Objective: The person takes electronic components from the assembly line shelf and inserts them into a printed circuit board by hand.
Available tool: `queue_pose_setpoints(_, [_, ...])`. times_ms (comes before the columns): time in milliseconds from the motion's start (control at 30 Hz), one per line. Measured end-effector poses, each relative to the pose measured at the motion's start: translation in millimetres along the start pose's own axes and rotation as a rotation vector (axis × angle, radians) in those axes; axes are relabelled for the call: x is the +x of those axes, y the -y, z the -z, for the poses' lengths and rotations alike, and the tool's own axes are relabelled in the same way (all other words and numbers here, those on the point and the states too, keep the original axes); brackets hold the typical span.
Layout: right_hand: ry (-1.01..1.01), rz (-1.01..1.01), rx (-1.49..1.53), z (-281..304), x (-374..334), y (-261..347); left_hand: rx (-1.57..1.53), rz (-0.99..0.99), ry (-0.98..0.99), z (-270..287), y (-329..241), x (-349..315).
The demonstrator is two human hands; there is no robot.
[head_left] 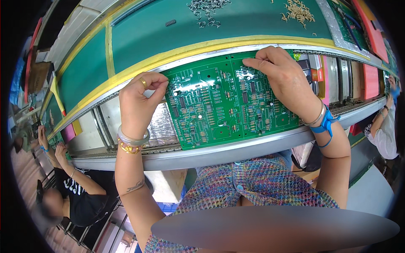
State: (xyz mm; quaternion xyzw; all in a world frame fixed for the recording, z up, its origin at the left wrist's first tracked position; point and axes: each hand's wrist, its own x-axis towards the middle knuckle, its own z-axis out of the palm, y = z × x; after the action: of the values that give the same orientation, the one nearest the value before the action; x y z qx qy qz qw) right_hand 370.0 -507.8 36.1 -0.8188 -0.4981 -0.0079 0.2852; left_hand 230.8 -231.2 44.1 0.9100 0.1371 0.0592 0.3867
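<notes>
A green circuit board (230,99) filled with small resistors, chips and other parts lies across the metal rails in front of me. Beside its upper left edge is my left hand (143,95), with thumb and forefinger pinched together; whatever sits between the tips is too small to make out. My right hand (284,74) reaches over the board's upper right part. Its thumb and forefinger are closed together near the far edge, above the white-printed area, and what they hold cannot be seen clearly.
Beyond the rail (202,50), a green work surface (147,42) carries a pile of bent dark-leaded parts (206,8), a pile of tan parts (300,12) and a black chip (170,22). A metal rail (202,156) runs along my side. Co-workers sit at left (84,189) and right (382,126).
</notes>
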Motion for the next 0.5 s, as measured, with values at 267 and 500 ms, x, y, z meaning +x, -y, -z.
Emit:
queue_pose_setpoints(267, [0.043, -0.024, 0.043, -0.2, -1.5, -0.5, -0.002, -0.027, -0.003, 0.2, 6.0, -0.8])
queue_pose_setpoints(500, [0.033, -0.015, 0.049, -1.6, -2.6, -0.5, 0.112, -0.085, 0.011, 0.7, -1.5, -2.0])
